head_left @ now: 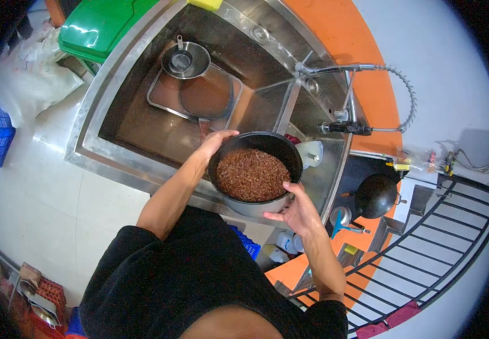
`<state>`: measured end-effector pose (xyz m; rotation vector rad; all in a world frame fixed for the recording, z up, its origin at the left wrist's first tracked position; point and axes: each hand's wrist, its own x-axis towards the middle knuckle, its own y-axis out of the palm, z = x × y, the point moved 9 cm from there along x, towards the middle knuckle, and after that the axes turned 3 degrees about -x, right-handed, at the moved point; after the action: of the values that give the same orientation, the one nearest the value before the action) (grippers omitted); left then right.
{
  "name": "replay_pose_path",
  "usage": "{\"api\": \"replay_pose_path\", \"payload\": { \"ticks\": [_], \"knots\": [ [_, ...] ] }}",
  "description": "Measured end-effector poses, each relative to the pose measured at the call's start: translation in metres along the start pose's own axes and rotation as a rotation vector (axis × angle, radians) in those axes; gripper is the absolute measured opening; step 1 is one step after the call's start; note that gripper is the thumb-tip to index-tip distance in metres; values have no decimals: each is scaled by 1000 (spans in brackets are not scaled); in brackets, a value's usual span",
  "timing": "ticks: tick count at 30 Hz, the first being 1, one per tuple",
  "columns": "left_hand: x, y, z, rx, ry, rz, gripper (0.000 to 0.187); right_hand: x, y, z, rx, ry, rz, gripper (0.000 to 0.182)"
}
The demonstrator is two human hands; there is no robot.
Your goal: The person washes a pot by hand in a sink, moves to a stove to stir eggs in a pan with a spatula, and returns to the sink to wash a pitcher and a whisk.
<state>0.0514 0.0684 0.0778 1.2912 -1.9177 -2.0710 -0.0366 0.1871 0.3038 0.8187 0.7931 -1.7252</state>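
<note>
From where I stand, the person in the black T-shirt (199, 271) has a black-lined pot (251, 207) up in both hands, over the front edge of the steel sink (131, 178), near where its two basins meet. The left hand (217, 143) is curled over the rim on the left side, partly closed on it. The right hand (295, 212) grips the near right side, thumb up at the rim and fingers spread along the pale outer wall. The pot is tipped a little towards the wearer, so I can see reddish-brown grains (254, 175) covering its bottom. In the larger basin a metal tray (167, 111) lies with a dark round pan (205, 97) on it, and a metal bowl (199, 56) beside that holds a small cup (180, 60). A spring-hose faucet (413, 96) rises behind the smaller basin, where a pale, translucent container (311, 153) sits just beyond the pot. Off to the right is a black wok (375, 195); a green bin (89, 34) stands beyond the sink's left side.
</note>
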Motion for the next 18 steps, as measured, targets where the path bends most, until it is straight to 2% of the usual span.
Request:
{"api": "replay_pose_path", "payload": {
  "ticks": [2,3,5,18],
  "knots": [
    [1,-1,1,-18,-7,-2,21,2,3,-3,76,30,77,86],
    [2,-1,1,-6,-4,6,22,1,5,-3,75,30,77,86],
    [8,-6,3,5,-1,13,22,-2,4,2,3,-9,3,66],
    [1,-3,2,12,-15,-4,21,-4,8,7,-17,8,20,64]
  ]
}}
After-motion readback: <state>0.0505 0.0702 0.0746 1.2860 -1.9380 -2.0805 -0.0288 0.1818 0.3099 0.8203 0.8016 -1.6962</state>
